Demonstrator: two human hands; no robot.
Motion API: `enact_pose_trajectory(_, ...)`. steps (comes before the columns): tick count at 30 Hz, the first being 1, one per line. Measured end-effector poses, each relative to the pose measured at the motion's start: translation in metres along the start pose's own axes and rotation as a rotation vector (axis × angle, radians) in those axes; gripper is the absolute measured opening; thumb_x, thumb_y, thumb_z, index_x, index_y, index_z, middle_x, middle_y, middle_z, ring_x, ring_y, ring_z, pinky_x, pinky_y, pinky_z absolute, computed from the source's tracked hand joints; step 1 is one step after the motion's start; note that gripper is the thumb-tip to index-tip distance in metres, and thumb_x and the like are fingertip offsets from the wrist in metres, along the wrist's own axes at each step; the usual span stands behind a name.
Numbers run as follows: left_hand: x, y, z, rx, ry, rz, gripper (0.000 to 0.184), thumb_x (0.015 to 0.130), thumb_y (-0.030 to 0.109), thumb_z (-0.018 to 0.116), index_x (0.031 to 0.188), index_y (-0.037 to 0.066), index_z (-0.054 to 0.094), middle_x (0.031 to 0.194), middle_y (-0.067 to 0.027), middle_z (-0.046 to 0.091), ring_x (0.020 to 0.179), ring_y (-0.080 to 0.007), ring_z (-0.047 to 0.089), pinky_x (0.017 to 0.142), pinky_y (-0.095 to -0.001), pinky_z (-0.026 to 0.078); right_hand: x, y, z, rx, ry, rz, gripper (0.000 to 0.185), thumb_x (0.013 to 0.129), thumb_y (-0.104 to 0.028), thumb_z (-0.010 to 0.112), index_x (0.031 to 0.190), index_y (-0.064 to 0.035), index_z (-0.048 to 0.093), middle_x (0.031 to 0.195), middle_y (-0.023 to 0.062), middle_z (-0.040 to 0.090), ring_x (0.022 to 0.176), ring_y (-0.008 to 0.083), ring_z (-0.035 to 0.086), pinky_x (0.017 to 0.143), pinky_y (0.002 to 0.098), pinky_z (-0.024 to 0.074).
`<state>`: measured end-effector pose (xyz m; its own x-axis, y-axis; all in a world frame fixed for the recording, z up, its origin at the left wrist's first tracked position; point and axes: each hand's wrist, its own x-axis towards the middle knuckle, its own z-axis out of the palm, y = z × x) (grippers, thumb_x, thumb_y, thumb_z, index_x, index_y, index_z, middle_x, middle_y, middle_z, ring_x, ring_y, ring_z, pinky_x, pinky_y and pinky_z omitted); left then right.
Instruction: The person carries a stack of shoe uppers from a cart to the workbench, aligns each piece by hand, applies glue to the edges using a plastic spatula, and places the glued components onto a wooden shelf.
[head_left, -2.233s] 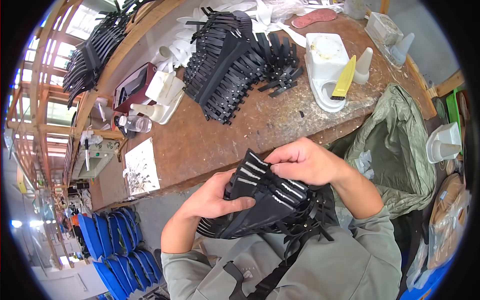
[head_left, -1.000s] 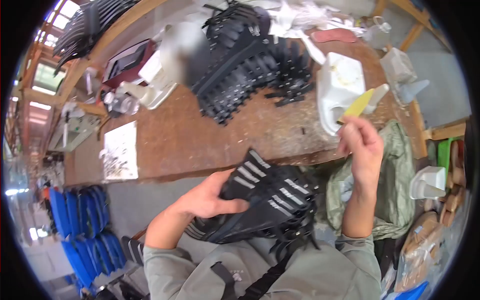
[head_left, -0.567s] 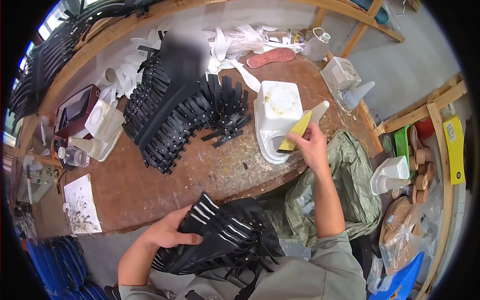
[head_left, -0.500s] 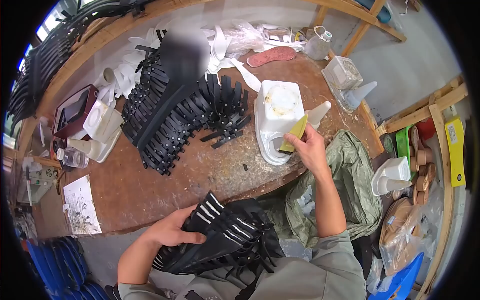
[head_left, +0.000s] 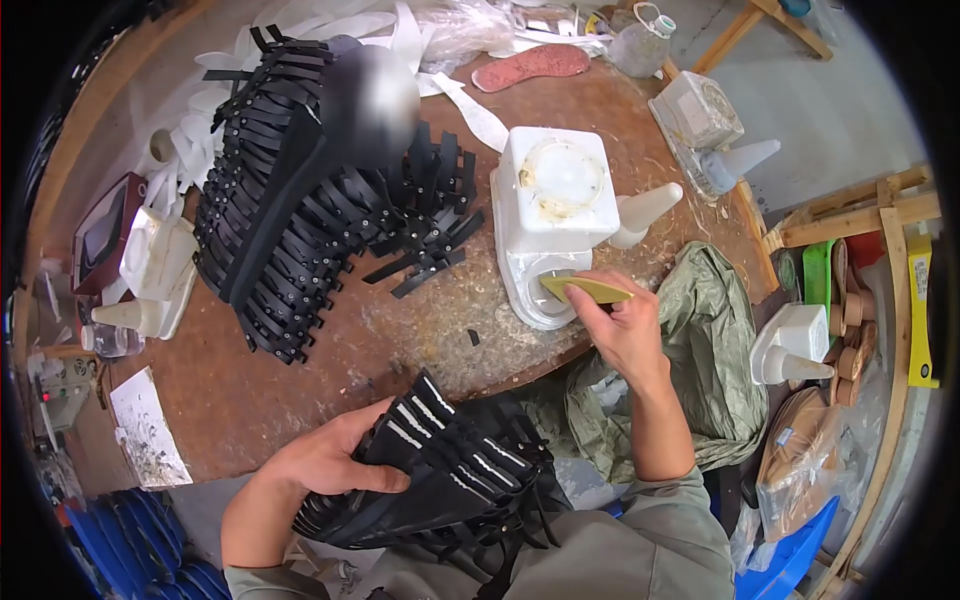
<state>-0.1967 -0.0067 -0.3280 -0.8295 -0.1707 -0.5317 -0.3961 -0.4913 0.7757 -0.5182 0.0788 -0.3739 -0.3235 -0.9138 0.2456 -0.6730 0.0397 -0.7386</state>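
My left hand [head_left: 345,452] is wrapped round a bundle of black straps [head_left: 440,470] above my lap. Several strap ends in the bundle carry whitish stripes. Between the thumb and fingers of my right hand [head_left: 622,318] is a yellow brush [head_left: 590,289], tilted nearly flat. Its tip is at the round opening of a white glue dispenser [head_left: 555,190] on the worktable [head_left: 400,350]; how deep the tip sits is hidden. A large pile of black studded straps [head_left: 280,210] lies left of the dispenser.
A second white dispenser [head_left: 160,260] stands at the left, another [head_left: 700,110] at the back right. A green sack [head_left: 705,360] hangs beside the table's right front edge. Farther back lie a red insole [head_left: 530,68] and white pieces. Blue items [head_left: 140,540] are at lower left.
My right hand has taken hold of the yellow brush, and the brush has tipped from steep to nearly flat over the opening. My left hand keeps the strap bundle. The view has shifted.
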Motion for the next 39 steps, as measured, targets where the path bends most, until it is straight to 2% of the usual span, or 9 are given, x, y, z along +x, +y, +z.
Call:
enact_pose_trajectory(4, 0.001, -0.006, -0.007, 0.003, -0.039, -0.01, 0.066, 0.075, 0.001, 0.072, 0.135, 0.003, 0.045, 0.115, -0.0038, 0.061, 0.106, -0.0116, 0.053, 0.095, -0.0285, 0.042, -0.007, -0.022, -0.022, 0.278, 0.103, 0.166, 0.014, 0.081, -0.003, 0.07, 0.093, 0.0035, 0.069, 0.084, 0.011, 0.068, 0.07, 0.016, 0.062, 0.062, 0.0271, 0.0479)
enact_pose_trajectory(9, 0.009, 0.0, -0.007, 0.043, -0.056, -0.049, 0.067, 0.075, 0.002, 0.073, 0.136, 0.003, 0.044, 0.116, -0.0031, 0.061, 0.104, -0.0113, 0.053, 0.094, -0.0282, 0.043, -0.007, -0.016, -0.027, 0.167, 0.056, -0.124, 0.014, 0.081, -0.001, 0.07, 0.094, 0.0028, 0.068, 0.083, 0.0103, 0.067, 0.071, 0.0167, 0.062, 0.062, 0.0275, 0.0475)
enact_pose_trajectory(16, 0.005, 0.009, -0.001, 0.024, -0.049, 0.022, 0.066, 0.076, -0.001, 0.071, 0.136, 0.002, 0.044, 0.115, -0.0041, 0.062, 0.105, -0.0117, 0.053, 0.095, -0.0282, 0.042, -0.009, -0.004, -0.029, 0.052, -0.115, -0.132, 0.014, 0.08, -0.004, 0.07, 0.094, -0.0011, 0.07, 0.083, 0.0098, 0.066, 0.073, 0.0201, 0.062, 0.064, 0.0282, 0.0481)
enact_pose_trajectory(20, -0.001, 0.018, 0.004, 0.041, -0.051, 0.033, 0.064, 0.075, -0.001, 0.068, 0.134, 0.002, 0.045, 0.114, -0.0061, 0.062, 0.103, -0.0123, 0.054, 0.094, -0.0283, 0.042, -0.012, -0.022, -0.042, 0.298, -0.19, 0.228, 0.012, 0.08, -0.004, 0.07, 0.088, 0.0042, 0.068, 0.08, 0.0113, 0.067, 0.065, 0.0157, 0.061, 0.06, 0.0271, 0.047)
enact_pose_trajectory(22, -0.003, 0.018, 0.01, -0.046, 0.005, 0.015, 0.055, 0.07, 0.0, 0.075, 0.121, -0.001, 0.055, 0.107, -0.0043, 0.064, 0.099, -0.0117, 0.055, 0.088, -0.0275, 0.044, -0.019, -0.036, -0.052, 0.723, -0.104, 0.171, 0.013, 0.076, -0.003, 0.072, 0.084, 0.0057, 0.067, 0.074, 0.014, 0.066, 0.059, 0.0172, 0.062, 0.054, 0.0267, 0.0477)
enact_pose_trajectory(25, -0.004, 0.021, 0.018, 0.001, -0.023, -0.003, 0.059, 0.073, 0.002, 0.071, 0.128, 0.002, 0.05, 0.108, -0.005, 0.063, 0.098, -0.0123, 0.054, 0.089, -0.0278, 0.044, -0.022, -0.067, -0.035, 0.988, -0.124, -0.227, 0.014, 0.073, -0.002, 0.074, 0.082, 0.0056, 0.067, 0.067, 0.0139, 0.065, 0.057, 0.0176, 0.063, 0.049, 0.0266, 0.0475)
enact_pose_trajectory(28, -0.007, 0.026, 0.027, 0.018, -0.034, -0.011, 0.061, 0.074, 0.005, 0.069, 0.132, 0.003, 0.047, 0.108, -0.0053, 0.062, 0.097, -0.0124, 0.054, 0.089, -0.0282, 0.044, -0.01, -0.104, -0.021, 0.649, -0.215, -0.547, 0.018, 0.067, -0.003, 0.078, 0.082, 0.0027, 0.069, 0.065, 0.0106, 0.065, 0.049, 0.0191, 0.061, 0.042, 0.0267, 0.0444)
enact_pose_trajectory(34, -0.024, 0.035, 0.04, 0.059, -0.049, -0.037, 0.062, 0.074, 0.008, 0.068, 0.132, 0.003, 0.047, 0.106, -0.0056, 0.062, 0.096, -0.0126, 0.054, 0.087, -0.0281, 0.044, -0.006, -0.122, -0.035, 0.58, -0.456, -0.659, 0.019, 0.063, -0.013, 0.08, 0.073, -0.0001, 0.071, 0.06, 0.0094, 0.064, 0.047, 0.0182, 0.059, 0.041, 0.0274, 0.0407)
enact_pose_trajectory(39, -0.026, 0.038, 0.048, 0.081, -0.102, -0.036, 0.067, 0.074, 0.009, 0.068, 0.136, 0.004, 0.043, 0.109, -0.0072, 0.062, 0.097, -0.0135, 0.054, 0.088, -0.0284, 0.044, 0.009, -0.132, -0.026, 0.614, -0.251, -0.454, 0.015, 0.066, -0.011, 0.077, 0.073, 0.0006, 0.07, 0.063, 0.0103, 0.065, 0.051, 0.0185, 0.058, 0.046, 0.0292, 0.0431)
